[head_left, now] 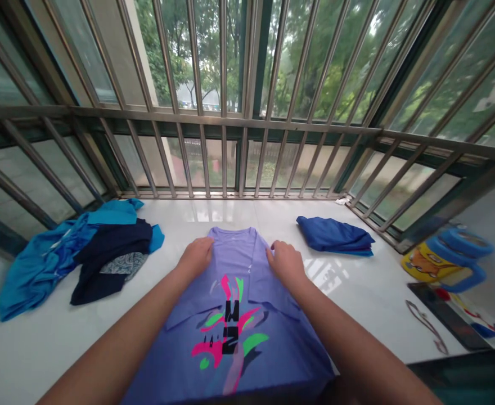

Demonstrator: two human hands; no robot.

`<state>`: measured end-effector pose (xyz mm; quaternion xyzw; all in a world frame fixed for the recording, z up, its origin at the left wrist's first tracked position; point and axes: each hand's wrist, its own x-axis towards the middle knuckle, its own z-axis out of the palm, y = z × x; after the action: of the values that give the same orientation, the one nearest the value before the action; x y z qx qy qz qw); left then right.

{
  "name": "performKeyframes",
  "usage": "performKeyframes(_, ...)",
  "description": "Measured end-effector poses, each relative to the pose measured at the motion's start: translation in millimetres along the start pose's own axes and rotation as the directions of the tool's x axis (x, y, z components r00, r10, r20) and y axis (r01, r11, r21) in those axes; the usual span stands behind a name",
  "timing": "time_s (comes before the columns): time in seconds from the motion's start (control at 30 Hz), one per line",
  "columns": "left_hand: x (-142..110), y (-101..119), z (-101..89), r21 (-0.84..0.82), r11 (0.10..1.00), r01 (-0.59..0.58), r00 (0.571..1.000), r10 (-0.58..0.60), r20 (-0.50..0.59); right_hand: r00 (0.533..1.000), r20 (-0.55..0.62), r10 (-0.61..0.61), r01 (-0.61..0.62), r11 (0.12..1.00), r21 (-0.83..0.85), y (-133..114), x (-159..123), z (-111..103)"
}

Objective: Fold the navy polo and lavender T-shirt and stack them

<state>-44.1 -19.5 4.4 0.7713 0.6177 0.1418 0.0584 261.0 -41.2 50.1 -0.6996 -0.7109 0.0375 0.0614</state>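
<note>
A lilac T-shirt [234, 281] with a pink, green and black print lies flat on the white window ledge [40, 337], collar end away from me. My left hand [197, 256] presses on its left shoulder, fingers curled onto the cloth. My right hand [285, 261] rests on the right shoulder, fingers bent over the fabric edge. Both sleeves look folded inward.
A loose heap of blue, navy and patterned clothes [79, 256] lies at the left. A folded blue garment [336, 235] sits at the right rear. Yellow and blue plastic items [450, 259] and a dark flat board [450, 315] lie far right. Metal window bars [230, 118] close the ledge behind.
</note>
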Motion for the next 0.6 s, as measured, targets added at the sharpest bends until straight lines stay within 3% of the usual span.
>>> performKeyframes(0.17,77.9,54.1,19.5,-0.07,0.975,-0.211,0.976,0.214,0.034,0.986,0.074,0.151,-0.157,0.984,0.083,-36.1,72.4,18.1)
performKeyframes(0.3,132.4,87.4,45.9,-0.075,0.959,-0.272,0.956,0.278,0.09,0.988,0.039,0.148,-0.152,0.983,0.099,-39.8,87.7,41.5)
performKeyframes(0.5,175.4,83.9,57.5,-0.024,0.943,-0.331,0.919,0.328,0.217,0.991,-0.07,0.117,-0.106,0.983,0.153,-29.6,78.0,60.8)
performKeyframes(0.6,187.9,80.5,56.2,-0.008,0.936,-0.352,0.912,0.345,0.22,0.992,-0.075,0.106,-0.095,0.986,0.136,-26.8,75.0,69.9)
